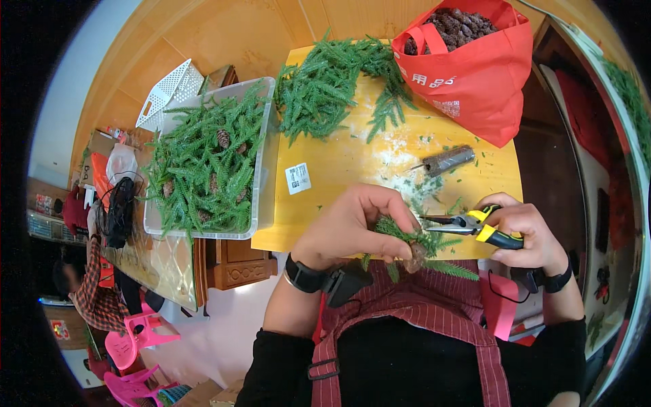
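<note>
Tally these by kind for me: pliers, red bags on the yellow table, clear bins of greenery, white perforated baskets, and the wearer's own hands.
Pliers: 1
Red bag: 1
Clear bin: 1
White perforated basket: 1
Hands: 2, left hand and right hand
Total: 6

honey-toned wood paneling point(251, 41) up top, plain pale wall point(74, 88) on the left, yellow bench point(291, 220), carved wooden cabinet point(243, 261), super pink plastic chairs point(122, 349), light floor point(234, 322)

a black top point(400, 363) under a dark red, pale-pinstriped apron point(434, 317), its strap point(326, 393) carrying a dark buckle point(323, 370); black wristbands point(303, 275) with black boxes point(347, 285), a thin dark cable point(498, 293) near the right one.
</note>
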Motion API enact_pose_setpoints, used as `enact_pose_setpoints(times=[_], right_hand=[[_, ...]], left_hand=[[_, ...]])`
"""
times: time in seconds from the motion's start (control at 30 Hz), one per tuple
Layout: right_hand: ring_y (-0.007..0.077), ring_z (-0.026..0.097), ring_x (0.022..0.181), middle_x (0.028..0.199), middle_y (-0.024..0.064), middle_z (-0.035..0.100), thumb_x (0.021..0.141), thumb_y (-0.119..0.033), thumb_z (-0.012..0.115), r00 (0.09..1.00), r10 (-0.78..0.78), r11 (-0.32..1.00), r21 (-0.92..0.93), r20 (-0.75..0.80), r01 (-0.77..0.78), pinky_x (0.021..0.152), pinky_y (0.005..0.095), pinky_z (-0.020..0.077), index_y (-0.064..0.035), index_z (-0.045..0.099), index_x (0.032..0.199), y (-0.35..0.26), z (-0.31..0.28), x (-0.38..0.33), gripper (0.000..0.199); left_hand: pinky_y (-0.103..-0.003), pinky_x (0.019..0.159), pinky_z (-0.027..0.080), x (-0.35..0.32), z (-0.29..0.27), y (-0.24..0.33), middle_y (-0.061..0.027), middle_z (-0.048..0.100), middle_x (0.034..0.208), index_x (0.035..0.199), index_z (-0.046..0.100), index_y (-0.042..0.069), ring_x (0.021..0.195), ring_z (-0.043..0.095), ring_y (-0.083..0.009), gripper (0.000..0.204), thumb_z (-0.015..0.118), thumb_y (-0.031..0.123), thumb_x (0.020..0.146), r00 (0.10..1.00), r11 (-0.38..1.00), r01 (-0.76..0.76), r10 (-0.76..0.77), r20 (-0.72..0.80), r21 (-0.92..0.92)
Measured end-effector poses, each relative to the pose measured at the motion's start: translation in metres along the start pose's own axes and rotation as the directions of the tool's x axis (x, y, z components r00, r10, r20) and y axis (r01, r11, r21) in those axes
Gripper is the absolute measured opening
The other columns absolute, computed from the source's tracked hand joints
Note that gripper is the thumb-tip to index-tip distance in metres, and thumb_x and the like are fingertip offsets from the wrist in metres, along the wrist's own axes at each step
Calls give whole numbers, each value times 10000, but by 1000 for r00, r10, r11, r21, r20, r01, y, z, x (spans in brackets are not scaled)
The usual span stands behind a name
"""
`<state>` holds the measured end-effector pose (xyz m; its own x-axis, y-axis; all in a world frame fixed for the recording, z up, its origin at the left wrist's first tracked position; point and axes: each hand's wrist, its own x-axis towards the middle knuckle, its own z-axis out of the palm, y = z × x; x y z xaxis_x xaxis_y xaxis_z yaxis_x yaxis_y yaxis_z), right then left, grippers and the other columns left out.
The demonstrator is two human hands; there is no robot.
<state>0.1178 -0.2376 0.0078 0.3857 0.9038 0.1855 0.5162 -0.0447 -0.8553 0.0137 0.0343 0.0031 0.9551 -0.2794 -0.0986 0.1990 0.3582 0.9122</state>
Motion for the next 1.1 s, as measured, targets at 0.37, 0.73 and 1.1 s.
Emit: enact_pose_setpoints(times=[0.37,0.73,1.1], right_hand=[[373,524,953,752,131,595,639,-216,681,998,36,989,142,46,-42,778,415,419,-56,449,573,15,6,-1,289],[366,526,947,747,108,595,638,-219,687,997,-73,991,109,13,71,773,414,425,-61,481,582,15,9,0,265],[269,555,613,585,57,532,641,-134,711,999,-34,998,53,-41,36,814,413,460,-31,545,597,12,10,-4,200]], left_hand=[[-195,407,443,4,-1,-11,-119,596,737,762,553,-17,512,569,-122,298,778,-23,569,987,957,116,-81,139,-267],[-185,398,448,6,-6,-19,-136,605,835,749,549,-1,533,575,-116,322,807,36,560,970,969,167,-128,208,-182],[-187,428,461,2,-8,-10,-99,602,798,752,550,1,551,580,-114,289,778,-24,577,979,976,158,-136,149,-150]])
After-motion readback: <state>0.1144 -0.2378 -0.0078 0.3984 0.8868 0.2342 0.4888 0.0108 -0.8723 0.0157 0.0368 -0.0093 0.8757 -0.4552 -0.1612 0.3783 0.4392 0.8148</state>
